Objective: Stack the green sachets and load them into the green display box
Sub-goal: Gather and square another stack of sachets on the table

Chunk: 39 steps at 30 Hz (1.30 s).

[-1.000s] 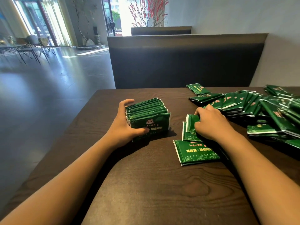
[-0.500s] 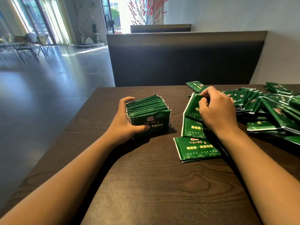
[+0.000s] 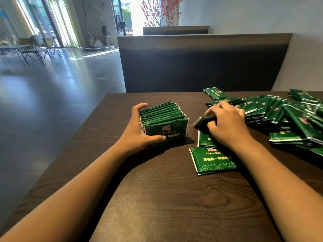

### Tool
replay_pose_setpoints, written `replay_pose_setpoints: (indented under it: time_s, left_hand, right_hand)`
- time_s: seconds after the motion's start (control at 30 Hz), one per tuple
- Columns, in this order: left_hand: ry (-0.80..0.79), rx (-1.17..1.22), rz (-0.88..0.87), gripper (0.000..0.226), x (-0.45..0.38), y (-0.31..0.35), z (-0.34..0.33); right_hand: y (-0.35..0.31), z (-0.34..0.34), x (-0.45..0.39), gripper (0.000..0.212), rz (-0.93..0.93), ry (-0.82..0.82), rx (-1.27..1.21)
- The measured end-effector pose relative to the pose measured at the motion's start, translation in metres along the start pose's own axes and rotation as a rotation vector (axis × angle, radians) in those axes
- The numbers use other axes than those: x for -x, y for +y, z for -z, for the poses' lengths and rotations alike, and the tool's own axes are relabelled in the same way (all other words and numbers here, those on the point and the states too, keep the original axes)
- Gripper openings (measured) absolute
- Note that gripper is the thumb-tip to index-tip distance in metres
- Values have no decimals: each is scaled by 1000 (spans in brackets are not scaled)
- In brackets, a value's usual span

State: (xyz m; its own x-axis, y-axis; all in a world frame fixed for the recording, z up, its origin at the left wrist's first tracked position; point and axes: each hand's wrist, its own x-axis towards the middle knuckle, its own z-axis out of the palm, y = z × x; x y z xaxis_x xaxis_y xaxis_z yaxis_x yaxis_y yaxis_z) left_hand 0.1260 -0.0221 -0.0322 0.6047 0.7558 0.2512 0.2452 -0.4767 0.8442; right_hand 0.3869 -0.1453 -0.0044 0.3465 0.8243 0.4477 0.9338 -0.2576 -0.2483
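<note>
My left hand (image 3: pixel 138 130) grips the upright stack of green sachets (image 3: pixel 164 122) on the dark wooden table (image 3: pixel 157 198), thumb across its near face, fingers behind. To the right, my right hand (image 3: pixel 227 124) pinches one blurred sachet (image 3: pixel 201 122) above two flat sachets (image 3: pixel 212 158). The loose pile (image 3: pixel 286 116) lies far right.

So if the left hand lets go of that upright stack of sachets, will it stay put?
Probably not. The upright stack stands on thin edges, braced by the left hand, so it may fan over. The glossy wrappers probably slide easily.
</note>
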Motion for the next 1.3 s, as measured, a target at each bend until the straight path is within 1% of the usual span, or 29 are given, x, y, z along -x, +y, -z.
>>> replay_pose_setpoints:
  time_s: [0.07,0.1,0.17,0.23,0.3,0.4,0.5,0.67,0.7,0.77,0.87,0.93,1.0,1.07,1.1,1.17,1.23,1.3]
  left_hand:
    - [1,1,2,111,0,0,0]
    - [3,0,0,111,0,0,-1]
    - [9,-4,-1,110,1,-1,-1]
    - [15,-9,-5,108,0,-1,-1]
    - [17,-14,-7,107,1,-1,-1]
    - [14,-13,-6,107,1,0,-1]
    - [8,5,0,109,1,0,-1]
    - [-16,39,-20,116,0,-1,0]
    - [-29,39,-26,116,0,-2,0]
    - [-49,41,-41,117,-1,-2,1]
    - [-64,47,-49,119,0,-2,1]
    - [-45,31,-53,119,1,-1,0]
    - [-29,24,-61,116,1,-1,-1]
    - [-27,19,-64,114,2,-1,-1]
    - [-29,18,-65,113,2,-1,0]
    - [-46,27,-69,112,1,-1,3]
    - [-86,40,-69,113,1,-1,4]
    - [-137,45,-68,114,2,1,5]
  right_hand:
    - [1,-1,0,18,-3,5,35]
    - [1,-2,0,15,-5,39,42]
    - [2,-1,-1,13,0,168,24]
    - [-1,5,-2,16,20,325,-77]
    - [-8,13,-1,17,88,437,-232]
    - [-25,23,6,16,232,489,-366]
    - [-44,20,13,14,347,418,-345]
    - [-58,-6,17,28,630,154,-99]
    - [-60,-12,18,28,661,128,-82]
    - [-65,-20,19,28,667,130,-104]
    - [-72,-24,20,30,623,158,-199]
    - [-75,-22,21,37,607,205,-182]
    - [-75,-18,22,49,552,245,-164]
    - [-72,-14,19,64,425,226,-300]
    - [-69,-12,19,75,341,165,-420]
    - [-62,-11,17,104,185,-42,-615]
    - [-54,-12,17,127,106,-221,-631]
    - [-47,-15,17,140,97,-312,-611]
